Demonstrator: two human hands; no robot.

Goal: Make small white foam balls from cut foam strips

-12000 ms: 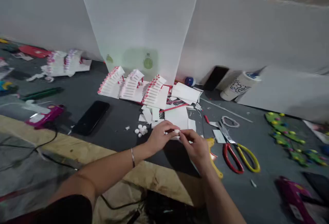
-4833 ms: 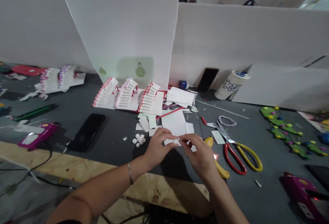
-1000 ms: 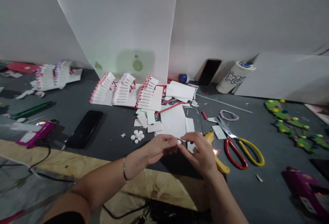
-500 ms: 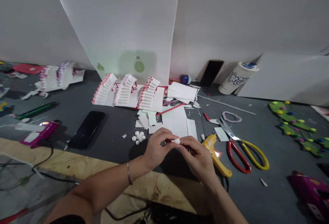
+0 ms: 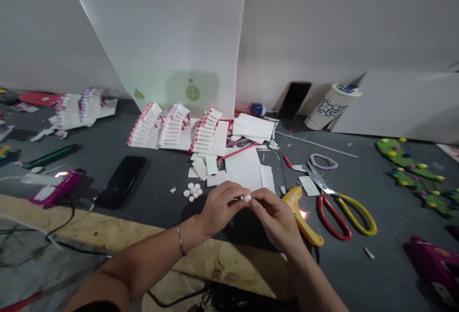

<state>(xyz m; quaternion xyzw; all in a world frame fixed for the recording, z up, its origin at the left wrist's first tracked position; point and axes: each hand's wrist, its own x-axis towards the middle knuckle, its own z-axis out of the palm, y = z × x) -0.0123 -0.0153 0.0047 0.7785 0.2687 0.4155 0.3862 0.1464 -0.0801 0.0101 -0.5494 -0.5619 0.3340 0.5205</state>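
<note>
Between the fingertips of both hands is a small white lump (image 5: pixel 247 198), perhaps clay or foam; its material is too small to tell. My left hand (image 5: pixel 223 209) pinches it from the left, a bracelet on the wrist. My right hand (image 5: pixel 274 214) touches it from the right with thumb and forefinger closed. Left of my hands lies a cluster of small white round pieces (image 5: pixel 192 191). Just beyond them are white paper sheets and scraps (image 5: pixel 244 168). A yellow glue gun (image 5: pixel 301 216) rests beside my right hand.
Red-and-yellow-handled scissors (image 5: pixel 335 197) lie open at right. Behind stand white stepped models with red tips (image 5: pixel 175 128). A black phone (image 5: pixel 121 181) is at left, another phone (image 5: pixel 294 101) and a paper cup (image 5: pixel 330 109) at the back. Green dotted cutouts (image 5: pixel 412 168) lie far right.
My right hand's fingertips have shifted slightly on the white lump, showing a little more of it. The view has moved slightly; the things on the table stay put.
</note>
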